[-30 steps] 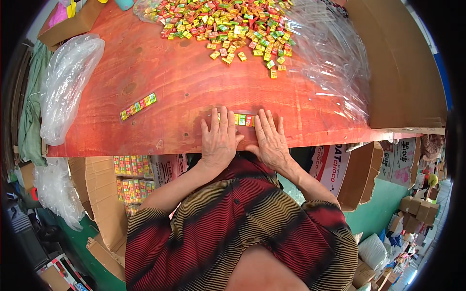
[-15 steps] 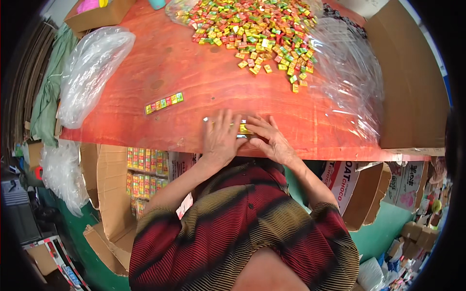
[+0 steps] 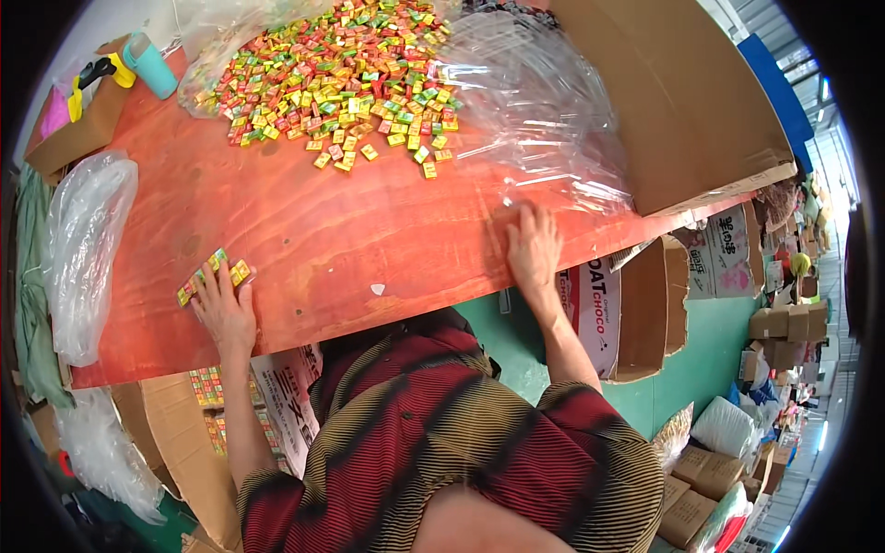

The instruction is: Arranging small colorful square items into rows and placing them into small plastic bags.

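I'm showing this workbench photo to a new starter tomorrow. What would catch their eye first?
First, the big heap of small colourful wrapped cubes at the far side of the red-orange table, lying partly on a crumpled clear plastic sheet. Next, the two spread hands at the near edge: the left hand touches a short row of cubes at the left edge, and the right hand lies flat beside the plastic.

Left hand (image 3: 224,309) flat, fingers spread; right hand (image 3: 534,251) palm-down — arms wide apart, no grip.
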`<state>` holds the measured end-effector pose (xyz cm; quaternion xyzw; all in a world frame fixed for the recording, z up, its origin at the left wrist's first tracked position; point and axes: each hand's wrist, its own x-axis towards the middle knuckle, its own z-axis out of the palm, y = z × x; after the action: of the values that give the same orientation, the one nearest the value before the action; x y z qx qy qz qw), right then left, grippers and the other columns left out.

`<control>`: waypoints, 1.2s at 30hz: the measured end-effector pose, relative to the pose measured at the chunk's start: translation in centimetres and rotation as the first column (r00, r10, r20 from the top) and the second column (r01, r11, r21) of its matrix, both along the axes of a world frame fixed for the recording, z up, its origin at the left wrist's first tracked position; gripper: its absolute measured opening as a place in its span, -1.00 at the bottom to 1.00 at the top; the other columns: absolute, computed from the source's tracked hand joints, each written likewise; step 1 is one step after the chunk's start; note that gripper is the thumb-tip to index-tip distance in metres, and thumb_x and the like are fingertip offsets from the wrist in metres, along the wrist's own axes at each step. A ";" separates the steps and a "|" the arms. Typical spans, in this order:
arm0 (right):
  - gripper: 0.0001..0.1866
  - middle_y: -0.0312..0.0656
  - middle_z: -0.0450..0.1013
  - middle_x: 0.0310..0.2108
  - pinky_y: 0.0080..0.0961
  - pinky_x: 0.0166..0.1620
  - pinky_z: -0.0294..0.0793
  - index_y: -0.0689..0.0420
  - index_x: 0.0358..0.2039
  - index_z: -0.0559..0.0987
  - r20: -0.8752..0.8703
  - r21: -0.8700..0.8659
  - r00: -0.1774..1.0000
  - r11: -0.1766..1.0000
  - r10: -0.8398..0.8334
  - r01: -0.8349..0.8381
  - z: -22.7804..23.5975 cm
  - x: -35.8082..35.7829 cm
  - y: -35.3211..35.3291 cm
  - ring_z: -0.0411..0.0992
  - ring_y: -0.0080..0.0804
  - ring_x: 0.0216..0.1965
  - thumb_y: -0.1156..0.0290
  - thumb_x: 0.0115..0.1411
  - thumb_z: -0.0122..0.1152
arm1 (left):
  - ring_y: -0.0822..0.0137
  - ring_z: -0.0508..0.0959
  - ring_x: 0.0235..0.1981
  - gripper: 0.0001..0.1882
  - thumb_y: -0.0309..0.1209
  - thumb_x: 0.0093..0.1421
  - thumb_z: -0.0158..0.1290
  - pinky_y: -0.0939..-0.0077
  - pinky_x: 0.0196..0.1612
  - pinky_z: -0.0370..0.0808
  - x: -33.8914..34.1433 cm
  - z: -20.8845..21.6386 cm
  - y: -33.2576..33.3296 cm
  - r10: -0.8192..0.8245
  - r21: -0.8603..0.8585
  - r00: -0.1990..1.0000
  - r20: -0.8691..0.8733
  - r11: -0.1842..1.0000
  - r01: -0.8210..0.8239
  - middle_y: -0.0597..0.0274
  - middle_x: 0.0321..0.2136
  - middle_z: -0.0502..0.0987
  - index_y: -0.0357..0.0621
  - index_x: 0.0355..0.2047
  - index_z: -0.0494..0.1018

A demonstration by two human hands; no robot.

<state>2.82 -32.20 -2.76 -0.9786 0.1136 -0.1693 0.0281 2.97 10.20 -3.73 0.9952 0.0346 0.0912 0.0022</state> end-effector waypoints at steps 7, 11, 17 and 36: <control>-0.83 -0.14 0.35 -0.22 -0.28 -0.17 0.27 0.13 -0.38 0.49 0.198 0.245 0.867 0.833 0.458 -0.496 -0.3 -0.6 7.2 0.28 -0.17 -0.20 0.48 -0.06 0.07 | -0.05 0.05 0.17 -0.49 -0.23 0.17 -0.14 -0.02 0.14 -0.03 -0.3 0.4 -1.5 0.021 0.049 0.951 0.307 0.998 -0.038 0.00 0.13 0.10 -0.07 0.12 0.12; -0.85 -0.15 0.36 -0.23 -0.31 -0.17 0.27 0.17 -0.40 0.48 0.108 0.258 0.813 0.774 0.572 -0.578 -1.1 0.6 9.7 0.29 -0.19 -0.22 0.46 -0.05 0.11 | -0.02 0.12 0.14 -0.57 -0.36 0.09 -0.04 0.01 0.12 0.04 -1.5 2.4 -7.6 -0.284 -0.052 0.894 0.346 0.946 0.321 0.03 0.06 0.21 -0.20 -0.01 0.28; -0.60 -0.10 0.34 -0.17 -0.32 -0.18 0.29 0.11 -0.19 0.44 0.229 0.172 0.715 0.695 0.661 -0.698 1.9 3.2 9.0 0.30 -0.20 -0.18 0.53 -0.15 0.11 | -0.02 0.16 0.11 -0.49 -0.28 0.01 0.03 -0.08 0.08 0.05 -1.3 2.2 -14.2 -0.491 -0.220 0.845 0.213 0.818 0.531 -0.01 0.03 0.23 -0.18 -0.01 0.27; -0.90 -0.25 0.37 -0.42 -0.32 -0.27 0.25 0.08 -0.47 0.49 -0.112 -0.069 0.793 0.792 0.599 -0.607 1.3 3.9 6.3 0.32 -0.27 -0.34 0.44 -0.06 0.06 | -0.02 0.23 0.05 -0.61 -0.33 -0.06 0.10 -0.05 0.03 0.17 -0.2 1.6 -12.7 -0.600 -0.347 0.792 0.118 0.722 0.599 0.00 -0.01 0.26 -0.13 -0.17 0.40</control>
<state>6.75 -25.86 -1.44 -0.9700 -0.2120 -0.1158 0.0261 2.73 -2.52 -2.12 0.9343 -0.2722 0.0762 0.2172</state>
